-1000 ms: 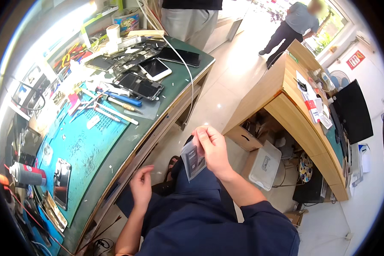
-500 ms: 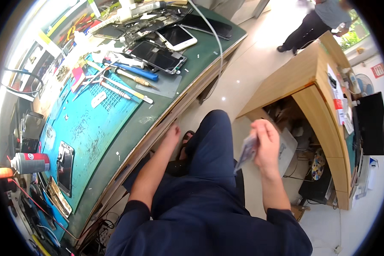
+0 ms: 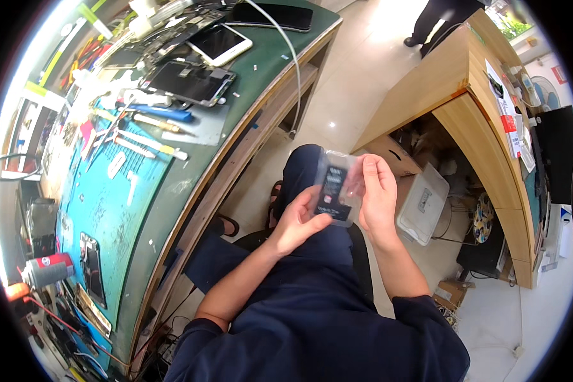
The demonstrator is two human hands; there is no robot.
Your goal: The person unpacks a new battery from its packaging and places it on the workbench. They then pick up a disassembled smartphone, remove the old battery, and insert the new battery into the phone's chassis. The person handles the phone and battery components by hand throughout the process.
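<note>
Above my lap, both hands hold a clear plastic pack with a flat black phone battery (image 3: 332,188) inside. My left hand (image 3: 296,224) grips its lower left edge, the thumb lying across the front. At the upper right edge, my right hand (image 3: 378,191) pinches the plastic between thumb and fingers. The pack is slightly tilted, its printed face turned up toward me. To the left, an opened phone (image 3: 93,267) lies on the blue work mat (image 3: 118,210), away from both hands.
The green workbench (image 3: 261,67) runs along my left with screwdrivers (image 3: 162,113), tweezers, a white-framed phone (image 3: 219,43), loose screens and a spray can (image 3: 48,270). On the right stand a wooden desk (image 3: 420,95) and a lidded plastic box (image 3: 422,204). A person's legs (image 3: 436,24) show at the far end.
My left hand has come up from beside the bench and taken hold of the pack. My right hand has brought it leftward over my lap. The view has shifted right.
</note>
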